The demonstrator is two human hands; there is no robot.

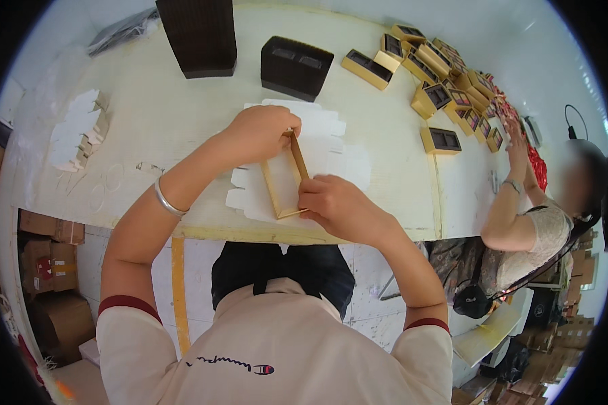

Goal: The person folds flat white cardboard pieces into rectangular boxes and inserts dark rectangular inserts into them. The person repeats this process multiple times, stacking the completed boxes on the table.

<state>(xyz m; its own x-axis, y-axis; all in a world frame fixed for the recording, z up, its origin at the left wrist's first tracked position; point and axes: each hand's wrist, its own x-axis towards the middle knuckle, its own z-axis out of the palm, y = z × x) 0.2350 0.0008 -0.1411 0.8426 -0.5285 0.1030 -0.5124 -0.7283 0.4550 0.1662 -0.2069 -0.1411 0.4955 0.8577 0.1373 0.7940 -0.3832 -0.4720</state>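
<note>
Between my hands is a gold rectangular box frame (272,185), its long sides standing up over white flat cardboard. My left hand (262,133) pinches its far end, fingers closed on the edge. At the near right corner, my right hand (336,204) grips the frame's side, fingers pressed together. Beneath it lie flat white cardboard blanks (325,138) with tabbed edges. Just beyond are a stack of black trays (296,71) and a taller black stack (199,40).
Gold boxes with dark inserts (439,101) are piled at the far right, beside red material (537,165). White folded cartons (81,131) lie at the left of the table (203,101). A co-worker (534,233) sits at the right. Cardboard boxes (61,324) stand below left.
</note>
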